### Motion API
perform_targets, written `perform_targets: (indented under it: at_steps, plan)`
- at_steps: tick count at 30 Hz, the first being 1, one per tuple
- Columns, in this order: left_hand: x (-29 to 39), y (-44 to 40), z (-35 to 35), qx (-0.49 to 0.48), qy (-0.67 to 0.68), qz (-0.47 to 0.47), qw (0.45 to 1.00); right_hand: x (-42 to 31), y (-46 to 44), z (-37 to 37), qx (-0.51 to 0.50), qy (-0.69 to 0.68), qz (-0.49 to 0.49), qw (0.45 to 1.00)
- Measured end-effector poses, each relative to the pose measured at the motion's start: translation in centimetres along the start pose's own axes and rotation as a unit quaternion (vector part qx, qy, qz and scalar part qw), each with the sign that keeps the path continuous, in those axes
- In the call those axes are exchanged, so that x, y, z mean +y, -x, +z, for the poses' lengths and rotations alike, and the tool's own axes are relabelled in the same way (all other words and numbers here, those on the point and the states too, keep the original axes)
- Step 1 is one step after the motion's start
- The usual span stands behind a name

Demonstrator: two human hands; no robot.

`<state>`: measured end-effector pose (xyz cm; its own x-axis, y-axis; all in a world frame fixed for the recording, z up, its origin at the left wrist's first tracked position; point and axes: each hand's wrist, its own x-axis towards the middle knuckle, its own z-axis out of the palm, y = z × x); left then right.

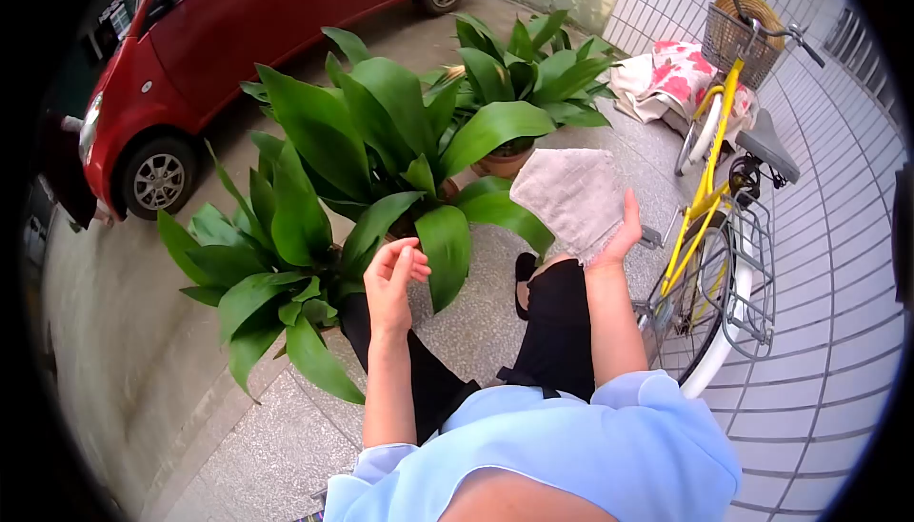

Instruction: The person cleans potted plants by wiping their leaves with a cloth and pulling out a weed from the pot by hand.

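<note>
A folded pale pinkish-grey cloth (569,198) rests in my right hand (624,233). Its thumb points up beside the cloth, and the other fingers are mostly hidden behind it. My left hand (392,279) is raised in front of the middle potted plant (381,131), with its fingers curled in toward the thumb. Nothing shows in them. Just right of those fingers hangs a broad green leaf (444,250); I cannot tell whether they touch it. Another leafy plant (276,255) stands to the left of that hand.
A third potted plant (524,74) stands farther back. To the right a yellow bicycle (705,189) with a front basket leans near the white tiled wall (819,236). Behind it lies a red-and-white patterned cloth (666,74). A red car (238,36) is parked at the upper left.
</note>
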<state>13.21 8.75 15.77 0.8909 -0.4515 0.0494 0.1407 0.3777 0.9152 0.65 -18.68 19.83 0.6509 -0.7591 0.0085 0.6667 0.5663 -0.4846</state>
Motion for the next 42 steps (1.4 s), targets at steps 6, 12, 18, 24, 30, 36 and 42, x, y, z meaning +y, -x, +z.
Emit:
perform_targets:
  at_steps: [6,12,18,24,30,36,42]
  plan:
    - [-0.8,-3.2,2.4,-0.029,-0.040,0.007,0.999,-0.1,-1.3,-0.8,0.084,0.038,-0.038,0.995]
    - [-2.5,-11.9,8.9,-0.025,-0.503,0.268,0.821,3.5,-4.1,-3.3,0.082,0.036,0.028,0.996]
    - [-9.5,-20.8,11.0,-0.055,-0.617,0.344,0.705,9.1,-8.7,-4.2,0.001,0.022,0.170,0.985]
    - [-12.2,-19.2,10.7,-0.113,-0.479,0.305,0.815,15.3,-12.7,-3.8,-0.112,0.106,0.203,0.967]
    - [-8.2,-20.3,8.1,-0.071,-0.371,0.305,0.874,14.5,-16.0,-3.5,-0.086,-0.029,0.307,0.947]
    - [-9.8,-22.9,6.5,-0.139,-0.333,0.189,0.913,13.3,-15.6,-2.4,-0.066,0.036,0.234,0.969]
    - [-8.6,-21.7,9.1,-0.249,-0.307,0.196,0.898,11.7,-14.6,-2.6,-0.090,0.063,0.176,0.978]
